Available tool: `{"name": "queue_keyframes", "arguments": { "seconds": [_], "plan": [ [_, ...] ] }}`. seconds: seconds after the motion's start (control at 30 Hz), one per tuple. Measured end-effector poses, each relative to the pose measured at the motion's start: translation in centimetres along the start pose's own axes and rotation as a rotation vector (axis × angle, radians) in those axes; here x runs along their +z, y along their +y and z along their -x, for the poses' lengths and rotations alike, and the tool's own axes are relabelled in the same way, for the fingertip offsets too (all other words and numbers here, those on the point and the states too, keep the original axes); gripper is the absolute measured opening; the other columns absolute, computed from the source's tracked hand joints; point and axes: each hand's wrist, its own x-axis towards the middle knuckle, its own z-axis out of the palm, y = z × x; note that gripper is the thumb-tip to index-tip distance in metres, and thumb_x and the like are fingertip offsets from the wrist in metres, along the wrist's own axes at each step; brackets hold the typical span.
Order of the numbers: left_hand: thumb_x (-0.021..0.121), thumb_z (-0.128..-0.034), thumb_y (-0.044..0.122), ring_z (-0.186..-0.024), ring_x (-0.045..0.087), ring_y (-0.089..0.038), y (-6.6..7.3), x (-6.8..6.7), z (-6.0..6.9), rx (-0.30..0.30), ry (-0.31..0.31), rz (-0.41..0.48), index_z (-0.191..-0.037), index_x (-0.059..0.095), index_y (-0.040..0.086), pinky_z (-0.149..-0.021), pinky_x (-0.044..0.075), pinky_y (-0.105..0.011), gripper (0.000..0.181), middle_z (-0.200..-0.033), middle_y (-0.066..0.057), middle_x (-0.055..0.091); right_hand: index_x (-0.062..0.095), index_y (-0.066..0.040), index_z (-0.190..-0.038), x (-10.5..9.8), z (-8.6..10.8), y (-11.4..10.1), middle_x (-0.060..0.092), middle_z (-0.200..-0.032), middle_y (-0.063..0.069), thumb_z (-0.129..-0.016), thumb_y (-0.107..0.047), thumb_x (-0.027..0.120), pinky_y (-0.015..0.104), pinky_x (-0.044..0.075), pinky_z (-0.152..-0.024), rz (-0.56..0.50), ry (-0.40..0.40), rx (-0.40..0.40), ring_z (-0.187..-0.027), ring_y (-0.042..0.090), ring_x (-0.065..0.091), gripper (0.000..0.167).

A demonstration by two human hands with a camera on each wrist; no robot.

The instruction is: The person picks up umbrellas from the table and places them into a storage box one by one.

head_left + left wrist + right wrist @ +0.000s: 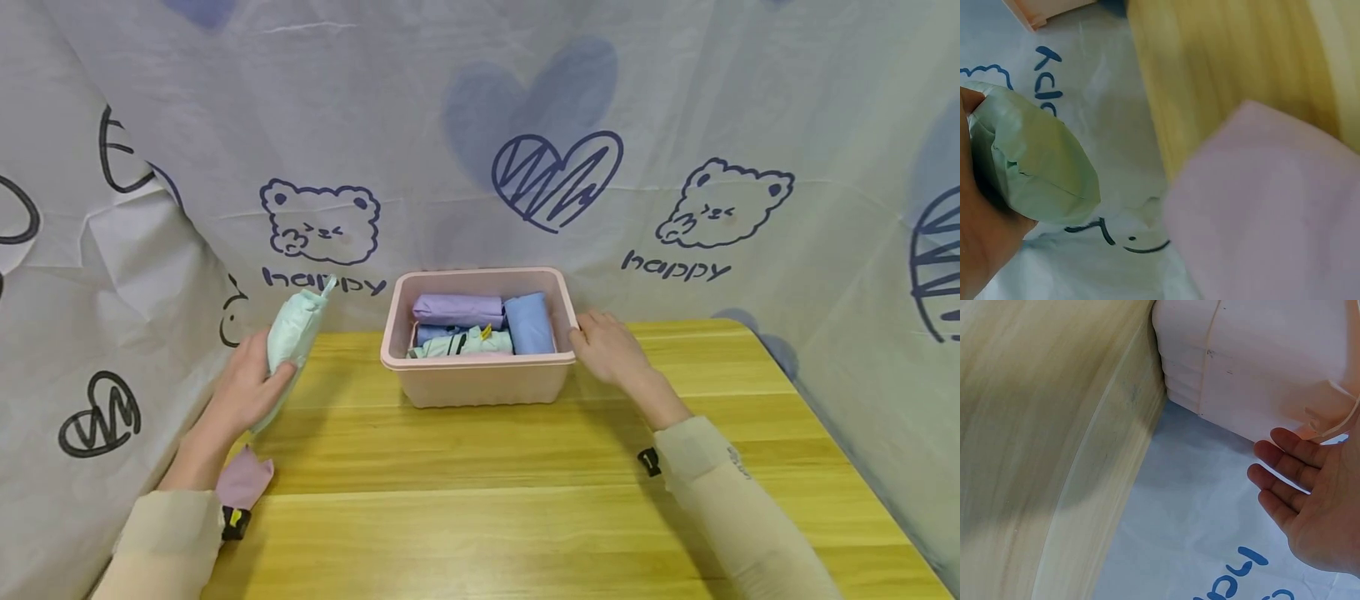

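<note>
My left hand grips a mint-green fabric bundle with a thin loop at its upper end, held tilted above the table's left side. In the left wrist view the rounded end of the bundle sticks out past the hand. A pink plastic bin stands at the back of the table. Inside lie a purple roll, a blue roll and a mint-green bundle with dark stripes. My right hand holds the bin's right rim, its fingers loosely extended below; the thumb is hidden in the right wrist view.
A pink piece of fabric shows beside the left wrist, blurred and close in the left wrist view. The wooden table ends against a hanging white cloth with blue hearts and bears, which also hangs along both sides.
</note>
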Motion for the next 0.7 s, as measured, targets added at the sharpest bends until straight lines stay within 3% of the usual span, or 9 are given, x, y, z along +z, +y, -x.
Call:
{"name": "queue_keyframes", "arguments": {
  "seconds": [0.17,0.37,0.7],
  "plan": [
    [0.054,-0.0971,0.019,-0.105,0.049,-0.045,1.1,0.1,-1.1,0.038,0.029,0.027,-0.145,0.039,-0.011,-0.085,0.042,-0.066,0.059,-0.121,-0.031,0.052,0.055,0.008,-0.139,0.1,0.0,0.1,0.057,-0.139,0.025,-0.108,-0.031,0.032,0.057,0.037,-0.113,-0.001,0.007,0.002,-0.130,0.044,0.050,0.055],
    [0.055,-0.0964,0.020,-0.107,0.048,-0.042,3.0,0.1,-2.8,0.054,0.017,0.056,-0.147,0.038,-0.009,-0.087,0.042,-0.063,0.060,-0.122,-0.028,0.051,0.054,0.009,-0.140,0.1,0.0,0.1,0.056,-0.141,0.026,-0.108,-0.029,0.034,0.058,0.036,-0.114,0.000,0.001,0.006,-0.131,0.045,0.049,0.054],
    [0.056,-0.0914,0.020,-0.107,0.050,-0.040,6.4,0.2,-6.0,0.170,-0.015,0.039,-0.147,0.040,-0.008,-0.090,0.043,-0.062,0.064,-0.122,-0.027,0.053,0.054,0.007,-0.140,-0.1,0.0,0.0,0.056,-0.141,0.025,-0.108,-0.030,0.034,0.057,0.036,-0.115,-0.002,-0.010,0.017,-0.131,0.045,0.049,0.053]
  ]
}}
